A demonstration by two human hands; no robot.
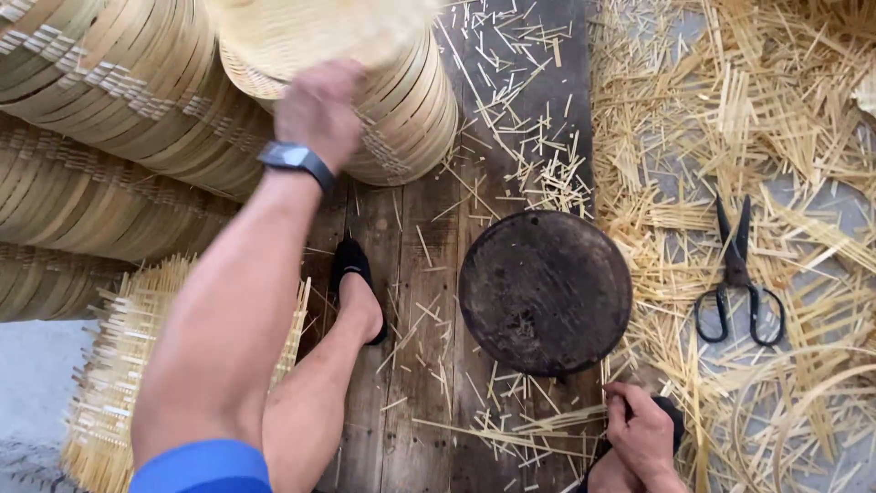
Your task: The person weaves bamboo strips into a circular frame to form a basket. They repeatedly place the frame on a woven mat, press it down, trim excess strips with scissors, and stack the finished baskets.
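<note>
a view from above onto a dark wooden plank floor [401,429] strewn with pale bamboo offcuts. the person's left hand [318,111] reaches up and forward, a dark watch [297,159] on the wrist, and rests against a woven bamboo tray [315,32] lying on top of a stack of round bamboo trays [411,105]; the hand is blurred and seen from the back, so whether its fingers are spread or curled cannot be told. more stacks of the same trays [109,100] fill the upper left. the right hand [643,434] is low at the bottom edge, fingers curled together, its fingertips pinching thin bamboo slivers [538,429] lying on the planks. just above that hand sits a round dark wooden block [545,292], flat on the floor. to its right, black scissors [739,278] lie shut on a thick heap of bamboo strips [730,100], well apart from both hands. a foot in a black shoe [356,283] stands on the planks between the arms, and an unfinished woven mat [119,365] with loose ends lies at lower left.
</note>
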